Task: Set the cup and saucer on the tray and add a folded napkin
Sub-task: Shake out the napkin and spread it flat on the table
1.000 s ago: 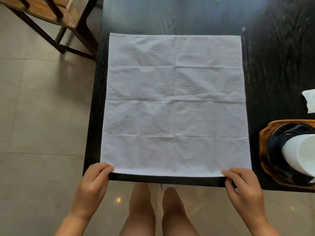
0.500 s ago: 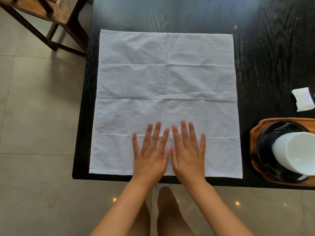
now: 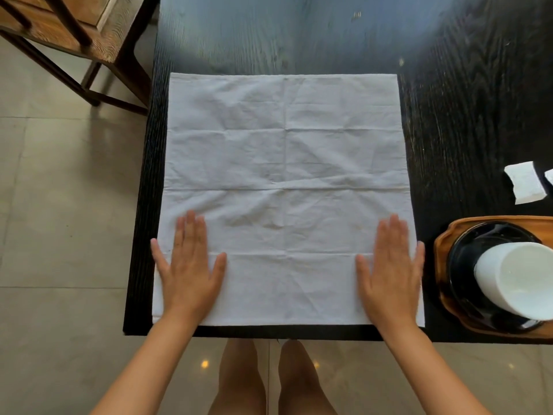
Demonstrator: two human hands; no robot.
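One napkin [image 3: 284, 175] – left hand [image 3: 188, 271], right hand [image 3: 392, 274] flat on it.

One head-worn camera looks steeply down, close above the table [image 3: 466, 121].

likely home, tiled floor [image 3: 59, 205], wooden chair [image 3: 74, 34]

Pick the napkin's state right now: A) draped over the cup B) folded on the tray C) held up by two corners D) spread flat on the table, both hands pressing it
D: the napkin lies unfolded on the table, left hand and right hand flat on it.
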